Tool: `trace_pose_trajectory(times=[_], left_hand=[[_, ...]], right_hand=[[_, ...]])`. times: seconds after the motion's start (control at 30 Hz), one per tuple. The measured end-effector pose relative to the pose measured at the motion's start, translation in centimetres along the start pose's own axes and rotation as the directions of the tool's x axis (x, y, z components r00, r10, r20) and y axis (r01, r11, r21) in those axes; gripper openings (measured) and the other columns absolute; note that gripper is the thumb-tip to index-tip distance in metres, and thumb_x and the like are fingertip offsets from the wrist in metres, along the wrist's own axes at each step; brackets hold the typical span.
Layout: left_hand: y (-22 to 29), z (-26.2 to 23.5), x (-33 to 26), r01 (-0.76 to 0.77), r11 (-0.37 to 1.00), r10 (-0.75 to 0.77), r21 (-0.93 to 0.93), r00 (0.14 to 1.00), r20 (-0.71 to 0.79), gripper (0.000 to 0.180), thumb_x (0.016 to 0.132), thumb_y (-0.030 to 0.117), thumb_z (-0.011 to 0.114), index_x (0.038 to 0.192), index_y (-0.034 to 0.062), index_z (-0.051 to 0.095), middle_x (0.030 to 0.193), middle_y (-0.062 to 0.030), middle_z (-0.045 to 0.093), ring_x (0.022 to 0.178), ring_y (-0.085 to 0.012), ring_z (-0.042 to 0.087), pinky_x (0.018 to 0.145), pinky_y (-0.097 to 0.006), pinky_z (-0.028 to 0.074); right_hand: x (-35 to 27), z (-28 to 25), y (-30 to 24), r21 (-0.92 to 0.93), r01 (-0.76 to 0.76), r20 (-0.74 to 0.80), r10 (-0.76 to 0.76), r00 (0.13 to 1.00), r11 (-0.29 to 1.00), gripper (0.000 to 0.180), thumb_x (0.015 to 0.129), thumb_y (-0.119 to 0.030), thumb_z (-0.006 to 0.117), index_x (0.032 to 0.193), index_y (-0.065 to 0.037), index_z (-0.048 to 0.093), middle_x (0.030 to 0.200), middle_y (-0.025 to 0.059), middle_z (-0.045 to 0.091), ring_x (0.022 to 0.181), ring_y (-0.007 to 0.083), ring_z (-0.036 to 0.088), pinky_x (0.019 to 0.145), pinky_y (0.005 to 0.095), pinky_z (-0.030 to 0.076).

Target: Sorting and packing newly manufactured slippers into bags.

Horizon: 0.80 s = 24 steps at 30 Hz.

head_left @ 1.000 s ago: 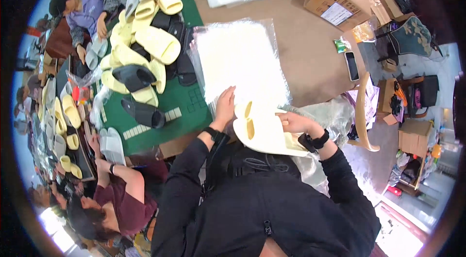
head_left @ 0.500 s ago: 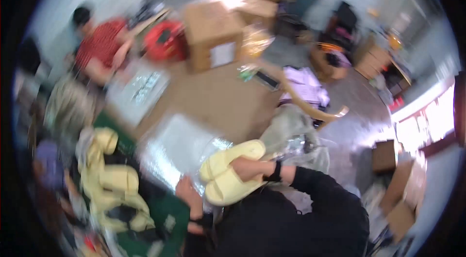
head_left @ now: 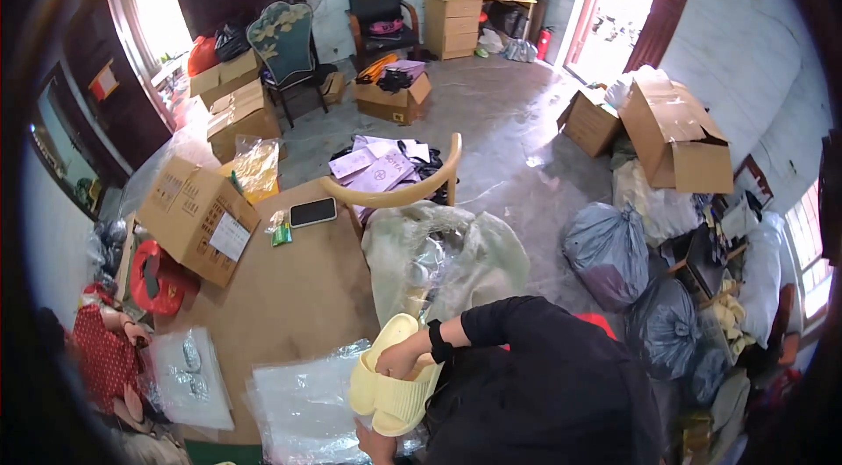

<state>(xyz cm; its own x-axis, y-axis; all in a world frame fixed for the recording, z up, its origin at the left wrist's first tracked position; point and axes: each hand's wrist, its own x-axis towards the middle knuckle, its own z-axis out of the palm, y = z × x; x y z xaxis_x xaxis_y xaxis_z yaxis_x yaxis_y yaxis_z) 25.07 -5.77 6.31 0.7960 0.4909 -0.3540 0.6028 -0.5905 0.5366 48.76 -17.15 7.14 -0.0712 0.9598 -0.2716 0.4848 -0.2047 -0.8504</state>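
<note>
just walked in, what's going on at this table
The person's right hand holds a pair of pale yellow slippers beside the clear bags on the table. The left hand is near their toe end; whether it touches them is unclear. A phone and a carton sit farther up the table.

I see the person's right hand (head_left: 399, 363) curled beyond a black-banded wrist (head_left: 440, 340), the left hand (head_left: 377, 444) near the table's (head_left: 298, 276) edge.
</note>
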Motion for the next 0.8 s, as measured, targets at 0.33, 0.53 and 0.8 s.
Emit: trace_pose_trajectory(times=[0.33, 0.53, 0.8], left_hand=[[-2.9, 2.7, 3.9, 0.229, 0.973, -0.214, -0.039, 0.947, 0.239, 0.064, 0.077, 0.043, 0.055, 0.126, 0.0066, 0.036, 0.121, -0.0205, 0.045, 0.113, -0.0313, 0.042, 0.093, -0.036, 0.034], [-7.1, 6.5, 3.0, -0.109, 0.991, 0.078, -0.083, 0.947, -0.311, 0.046, 0.069, 0.036, 0.062, 0.099, 0.0019, 0.056, 0.095, -0.0179, 0.057, 0.089, -0.0366, 0.052, 0.075, -0.046, 0.04], [-1.9, 2.0, 3.8, 0.181, 0.978, -0.114, 0.108, 0.885, -0.452, 0.042, 0.064, 0.046, 0.061, 0.08, 0.0066, 0.063, 0.079, -0.0135, 0.061, 0.07, -0.0304, 0.059, 0.062, -0.039, 0.046]], right_hand=[[-1.1, -1.0, -0.5, -0.04, -0.023, -0.086, 0.02, 0.996, 0.999, 0.029, 0.072, -0.025, 0.06, 0.086, 0.001, 0.06, 0.076, 0.0158, 0.062, 0.068, 0.0245, 0.057, 0.064, 0.0352, 0.044], [0.0, -0.1, -1.4, 0.142, 0.13, -0.075, -0.12, 0.99, 0.981, 0.028, 0.068, -0.021, 0.062, 0.085, 0.001, 0.06, 0.083, 0.0154, 0.063, 0.076, 0.0209, 0.057, 0.07, 0.0343, 0.044], [2.6, -1.3, -0.3, 0.069, 0.081, 0.14, -0.09, 0.986, 0.994, 0.022, 0.077, -0.014, 0.058, 0.094, -0.001, 0.059, 0.088, 0.0115, 0.062, 0.082, 0.0178, 0.057, 0.073, 0.0294, 0.044]])
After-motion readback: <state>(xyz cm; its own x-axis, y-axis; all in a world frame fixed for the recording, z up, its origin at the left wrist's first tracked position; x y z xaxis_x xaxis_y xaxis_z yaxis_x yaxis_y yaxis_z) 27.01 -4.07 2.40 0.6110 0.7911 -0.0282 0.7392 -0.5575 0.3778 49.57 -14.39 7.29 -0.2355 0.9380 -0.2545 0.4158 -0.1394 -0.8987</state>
